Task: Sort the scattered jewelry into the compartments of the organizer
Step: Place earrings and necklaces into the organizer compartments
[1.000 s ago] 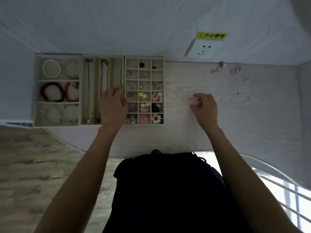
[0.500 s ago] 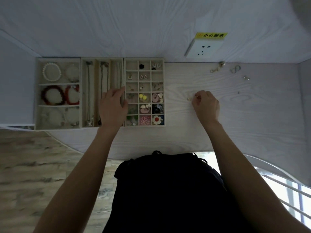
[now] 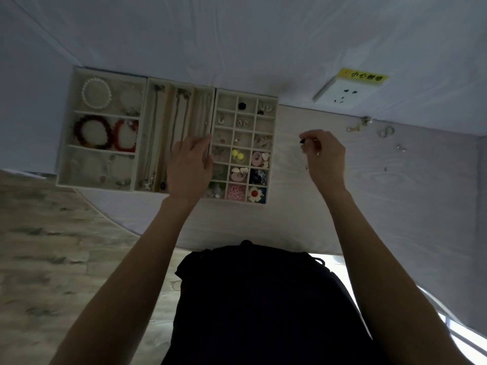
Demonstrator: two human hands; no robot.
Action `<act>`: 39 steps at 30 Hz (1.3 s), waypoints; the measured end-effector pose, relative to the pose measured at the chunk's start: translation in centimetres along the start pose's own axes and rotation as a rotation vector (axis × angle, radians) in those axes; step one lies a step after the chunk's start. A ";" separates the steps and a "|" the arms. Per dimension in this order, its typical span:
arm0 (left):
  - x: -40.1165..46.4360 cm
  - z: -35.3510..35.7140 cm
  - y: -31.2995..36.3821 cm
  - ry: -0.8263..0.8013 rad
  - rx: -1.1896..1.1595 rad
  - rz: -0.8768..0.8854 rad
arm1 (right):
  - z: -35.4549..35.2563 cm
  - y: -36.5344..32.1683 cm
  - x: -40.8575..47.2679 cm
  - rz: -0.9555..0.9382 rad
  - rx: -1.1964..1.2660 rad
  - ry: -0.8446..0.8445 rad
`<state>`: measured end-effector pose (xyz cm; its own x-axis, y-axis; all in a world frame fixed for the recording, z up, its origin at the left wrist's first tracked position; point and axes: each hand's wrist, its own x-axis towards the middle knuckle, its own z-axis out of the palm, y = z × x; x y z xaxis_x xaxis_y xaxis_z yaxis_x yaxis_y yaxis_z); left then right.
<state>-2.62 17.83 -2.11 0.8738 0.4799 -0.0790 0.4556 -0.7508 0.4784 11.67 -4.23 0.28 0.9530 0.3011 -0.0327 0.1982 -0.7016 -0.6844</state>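
Most of the jewelry already sits in the organizer (image 3: 168,133); a few small pieces (image 3: 386,132) lie scattered on the tabletop (image 3: 395,206) by the wall. The right hand (image 3: 325,156) pinches a tiny piece, raised beside the grid tray, too small to judge which way it points. The left hand (image 3: 188,167) rests loosely open on the organizer, holding nothing.

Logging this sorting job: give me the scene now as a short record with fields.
left hand: left hand rests open on the necklace tray, beside the grid tray
right hand: right hand raised over the table, fingers pinching a small dark piece; what kind cannot be told
bracelet tray: bracelet tray holds a white bead bracelet and red ones
unsorted: a few small metal pieces lie at the table's far right, near the wall socket
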 end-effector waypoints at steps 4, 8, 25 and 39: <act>0.0 0.1 -0.3 0.006 -0.010 0.012 | 2.0 -4.3 2.8 -0.094 0.016 -0.140; -0.1 0.0 -0.2 -0.003 -0.039 0.007 | 4.5 -6.8 5.7 -0.160 0.012 -0.249; -0.2 -0.1 0.0 0.064 -0.094 -0.002 | 7.5 -7.6 7.0 -0.157 -0.415 -0.187; -0.3 -0.1 -0.1 0.077 -0.086 0.015 | 6.8 -7.5 7.9 -0.195 -0.563 -0.253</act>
<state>-2.91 17.83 -2.08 0.8633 0.5047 -0.0055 0.4234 -0.7181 0.5524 16.17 7.86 0.20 0.8176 0.5520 -0.1639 0.5177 -0.8293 -0.2106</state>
